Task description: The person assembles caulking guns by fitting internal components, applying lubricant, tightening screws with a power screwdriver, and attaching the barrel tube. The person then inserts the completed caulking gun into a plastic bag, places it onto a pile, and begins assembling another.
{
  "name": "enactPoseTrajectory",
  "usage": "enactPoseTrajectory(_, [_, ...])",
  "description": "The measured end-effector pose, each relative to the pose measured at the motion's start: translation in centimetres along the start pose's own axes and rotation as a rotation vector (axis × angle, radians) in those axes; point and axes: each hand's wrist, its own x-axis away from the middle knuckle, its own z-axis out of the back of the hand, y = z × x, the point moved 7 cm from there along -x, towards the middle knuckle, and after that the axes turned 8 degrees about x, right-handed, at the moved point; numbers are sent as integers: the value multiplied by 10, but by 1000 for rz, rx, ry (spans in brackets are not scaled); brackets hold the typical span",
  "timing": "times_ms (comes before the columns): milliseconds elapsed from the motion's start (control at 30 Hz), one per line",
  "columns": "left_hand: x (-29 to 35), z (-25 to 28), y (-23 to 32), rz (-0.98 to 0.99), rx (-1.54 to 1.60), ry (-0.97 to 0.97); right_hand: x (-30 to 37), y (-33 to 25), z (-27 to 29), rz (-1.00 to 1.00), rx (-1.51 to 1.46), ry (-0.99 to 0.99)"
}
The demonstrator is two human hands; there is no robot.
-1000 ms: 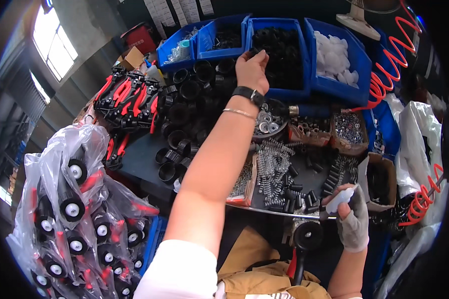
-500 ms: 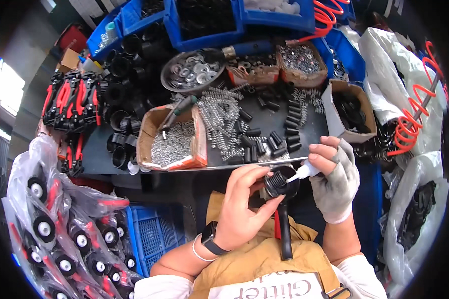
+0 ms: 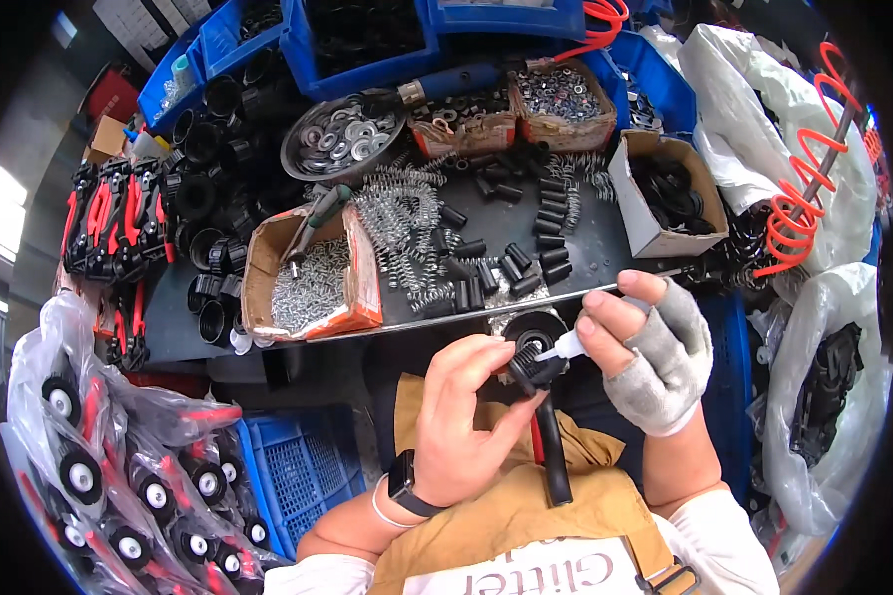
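Note:
Close to the table's front edge, my left hand (image 3: 466, 412) is closed round a black threaded round part (image 3: 534, 367), thumb below and fingers above. Beneath it hangs a black handle (image 3: 557, 461) with a red strip, pointing toward me. My right hand (image 3: 655, 352), in a grey fingerless glove, grips a small white nozzle bottle (image 3: 571, 344). The nozzle tip points left, at the threads, and looks to be touching or nearly touching them. The bottle's body is mostly hidden by the fingers. Behind the threaded part sits a black ring (image 3: 536, 325).
Springs (image 3: 397, 213) and short black tubes (image 3: 516, 260) cover the tabletop ahead. A cardboard box of small metal parts (image 3: 362, 297) holds a screwdriver (image 3: 318, 218). Farther back stand a bowl of washers (image 3: 293, 159) and blue bins (image 3: 357, 74). A red coiled hose (image 3: 804, 198) hangs at right.
The view has shifted, so the table appears farther left and higher. Both hands keep their grips, and the nozzle remains at the threaded part, with the bottle tilted slightly differently.

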Motion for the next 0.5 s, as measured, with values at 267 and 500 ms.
enactPoseTrajectory(267, [0, 1, -7, 122, 191, 33, -2, -1, 2, 41, -3, 13])
enactPoseTrajectory(500, [8, -15, -43, 641, 968, 61, -2, -5, 1, 65, -53, -13])
